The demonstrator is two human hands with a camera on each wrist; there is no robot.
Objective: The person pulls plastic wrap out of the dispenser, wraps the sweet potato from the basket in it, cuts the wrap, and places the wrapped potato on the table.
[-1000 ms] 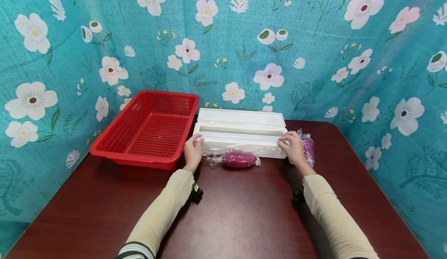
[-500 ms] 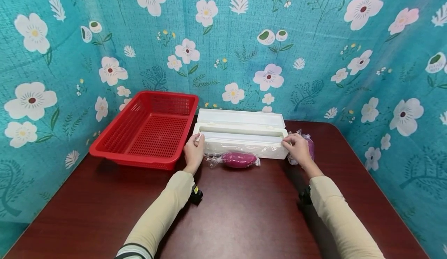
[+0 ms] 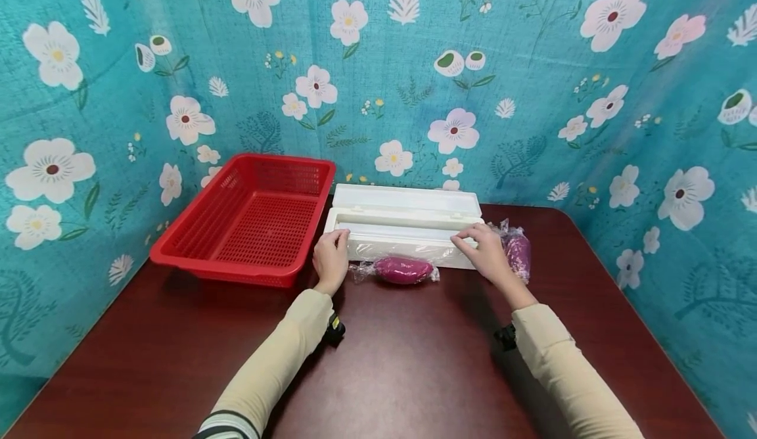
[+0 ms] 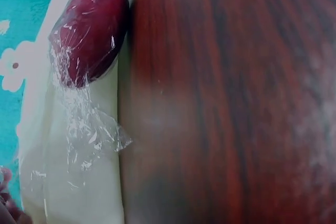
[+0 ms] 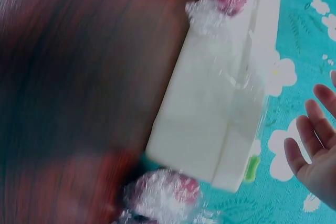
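Note:
A long white cling film box (image 3: 409, 250) stands at the back of the table with its lid (image 3: 408, 200) raised. Clear cling film (image 5: 239, 80) hangs over its front. My left hand (image 3: 332, 259) is at the box's left end, thumb and forefinger pinching the film's edge. Near the right end my right hand (image 3: 486, 253) pinches the film between thumb and forefinger, the other fingers spread in the right wrist view. Against the box front lies a film-wrapped purple sweet potato (image 3: 405, 271). The fingertips' exact contact is hard to see.
A red plastic basket (image 3: 260, 229) stands left of the box. Another wrapped purple piece (image 3: 518, 255) lies just right of it, behind my right hand. The dark wooden table (image 3: 402, 360) meets a teal floral cloth (image 3: 408, 84) behind and at both sides.
My right hand shifts slightly right, then back left along the box front, uncovering more of the wrapped piece at right. The left hand moves slightly right. The sweet potato stays put.

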